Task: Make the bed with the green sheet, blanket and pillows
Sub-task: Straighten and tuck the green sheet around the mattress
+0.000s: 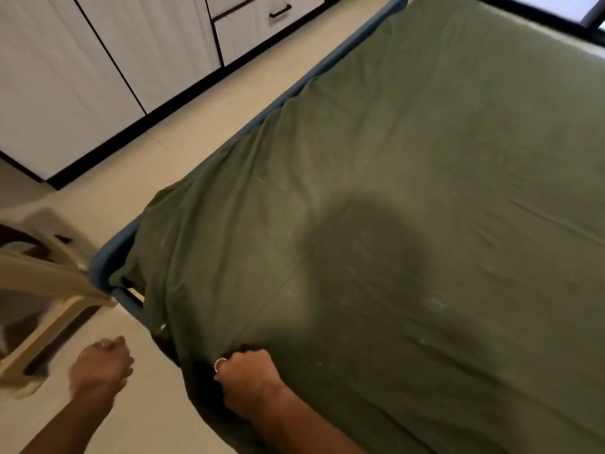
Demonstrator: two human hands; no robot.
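Head view is showing the green sheet (409, 208) lying spread over the bed, wrinkled near the corner, where the blue bed frame (108, 257) is peeking out. The right hand (245, 378) is gripping the sheet's near edge in a fist (probably to pull it taut). The left hand (103, 365) is hanging loosely curled over the floor (147, 404), holding nothing.

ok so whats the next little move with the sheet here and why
Probably pull the near edge down and tuck it. The right hand is fisted on the green sheet at the bed's near edge, and cloth bunches loosely at the near corner, where the blue bed frame shows. The left hand hangs over the floor, seemingly empty, so it could help.
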